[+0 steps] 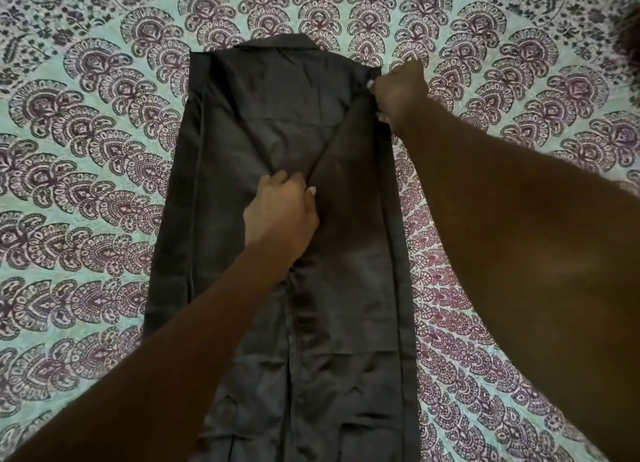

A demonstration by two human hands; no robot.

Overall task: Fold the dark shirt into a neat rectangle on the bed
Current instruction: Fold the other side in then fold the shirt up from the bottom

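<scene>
The dark shirt lies lengthwise in the middle of the bed, on a printed cover in green and purple, with the collar at the far end and the hem near the person. Both long sides look already turned inward, so the shirt makes a long narrow strip. The left hand rests on the middle of the shirt, with the fingers curled and closed on a pinch of cloth where a diagonal fold line ends. The right hand is at the far right shoulder corner, also closed, and it seems to grip the edge of the fabric there; its fingertips are partly hidden, so I cannot be fully sure how much cloth it holds. Between the two hands runs a tight diagonal crease, probably the sleeve being laid down along the body. In my judgement the side folds are almost done and the fold across the length is not yet made. The risk is that a strong pull from the right hand drags the whole shoulder outward and opens the right side fold. The thin fabric can also slide on the cover, so the edges stop being parallel and the rectangle becomes crooked. The wrinkles near the hem may stay inside the fold if nobody smooths them.
</scene>
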